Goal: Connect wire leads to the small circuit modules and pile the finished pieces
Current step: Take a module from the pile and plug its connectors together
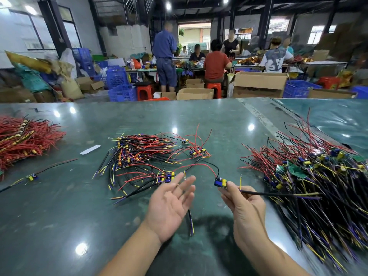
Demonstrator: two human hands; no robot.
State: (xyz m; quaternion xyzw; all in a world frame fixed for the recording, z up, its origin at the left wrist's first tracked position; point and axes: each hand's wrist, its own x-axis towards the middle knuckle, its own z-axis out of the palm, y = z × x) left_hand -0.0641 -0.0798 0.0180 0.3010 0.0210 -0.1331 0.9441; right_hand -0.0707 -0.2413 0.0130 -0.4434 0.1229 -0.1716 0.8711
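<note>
My right hand [244, 204] pinches a small blue and yellow circuit module [220, 182] together with a black sheathed lead [278, 194] that runs off to the right. Red and black wires arc from the module toward the centre pile. My left hand [171, 204] hovers open, palm up, with straight fingers and nothing in it, just left of the module. A pile of wired pieces [139, 152] lies on the green table [59, 226] ahead of my left hand. A big heap of modules and leads [310, 176] lies to the right.
A bundle of red wires [22, 138] lies at the far left, a single wired module [31, 177] near it, and a white strip [90, 150] beside the centre pile. Beyond the table edge stand cardboard boxes [258, 84], blue crates, red stools and several people at benches.
</note>
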